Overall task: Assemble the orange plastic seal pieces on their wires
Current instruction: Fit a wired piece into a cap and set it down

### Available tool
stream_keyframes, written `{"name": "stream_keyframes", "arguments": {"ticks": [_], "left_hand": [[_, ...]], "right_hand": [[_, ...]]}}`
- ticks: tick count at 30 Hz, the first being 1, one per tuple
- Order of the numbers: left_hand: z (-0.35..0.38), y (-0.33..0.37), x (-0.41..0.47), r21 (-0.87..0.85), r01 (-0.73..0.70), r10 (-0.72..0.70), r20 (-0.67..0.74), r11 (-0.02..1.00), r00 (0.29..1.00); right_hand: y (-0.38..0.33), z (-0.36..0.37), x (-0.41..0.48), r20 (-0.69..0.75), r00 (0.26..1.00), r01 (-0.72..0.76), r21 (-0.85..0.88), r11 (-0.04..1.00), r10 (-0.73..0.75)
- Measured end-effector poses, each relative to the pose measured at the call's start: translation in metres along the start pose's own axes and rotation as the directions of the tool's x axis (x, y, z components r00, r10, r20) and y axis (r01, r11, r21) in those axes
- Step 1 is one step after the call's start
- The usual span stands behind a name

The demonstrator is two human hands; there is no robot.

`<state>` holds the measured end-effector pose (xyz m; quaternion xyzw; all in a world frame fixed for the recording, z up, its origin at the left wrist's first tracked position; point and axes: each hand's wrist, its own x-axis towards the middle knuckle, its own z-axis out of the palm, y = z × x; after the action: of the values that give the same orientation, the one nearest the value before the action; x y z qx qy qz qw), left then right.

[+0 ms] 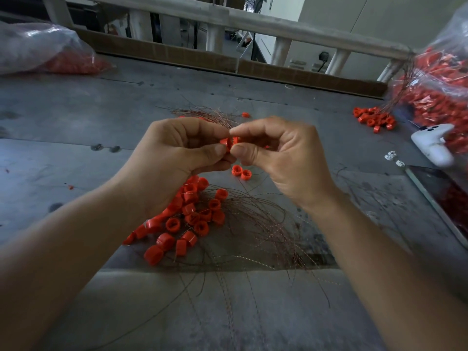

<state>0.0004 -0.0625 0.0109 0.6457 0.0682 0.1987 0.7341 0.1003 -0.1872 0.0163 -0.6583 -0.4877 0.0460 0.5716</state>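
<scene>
My left hand [174, 153] and my right hand [276, 153] meet above the middle of the grey table [76, 117]. Both pinch one small orange seal piece [229, 142] between thumbs and forefingers. Most of that piece is hidden by my fingertips. Below my hands lies a pile of orange seal pieces [187, 219] tangled with thin copper-coloured wires [266, 229]. Two loose orange pieces [240, 172] lie just under my hands. Behind them a bundle of bare wires [210, 114] spreads out on the table.
A clear bag of orange parts [45, 54] lies at the back left. A larger bag of wired seals [443, 79] stands at the right, with a small orange heap [374, 119] before it. A white controller [435, 143] and a dark tablet [443, 196] lie at the right edge.
</scene>
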Motion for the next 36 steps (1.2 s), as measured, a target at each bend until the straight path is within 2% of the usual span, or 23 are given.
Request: {"name": "stream_keyframes", "arguments": {"ticks": [4,15,22,36], "left_hand": [[-0.0005,-0.0005,-0.0001,0.03,-0.017,0.017,-0.019,0.999,1.0],[0.0016,-0.0001,-0.0012,0.061,-0.029,0.031,-0.036,0.998,0.999],[0.0019,0.0005,-0.0022,0.05,-0.042,0.043,-0.024,0.998,0.999],[0.0048,0.0019,-0.0042,0.179,-0.065,0.072,-0.033,0.982,0.997]], "right_hand": [[0.0018,0.0043,-0.001,-0.017,0.998,0.054,-0.07,0.996,-0.056],[0.0024,0.0028,-0.0038,-0.042,0.997,0.06,-0.187,0.98,-0.069],[0.0017,0.0023,-0.0039,-0.038,0.994,0.096,-0.18,0.979,-0.104],[0.0037,0.0008,-0.0051,-0.05,0.985,0.145,-0.26,0.955,-0.163]]}}
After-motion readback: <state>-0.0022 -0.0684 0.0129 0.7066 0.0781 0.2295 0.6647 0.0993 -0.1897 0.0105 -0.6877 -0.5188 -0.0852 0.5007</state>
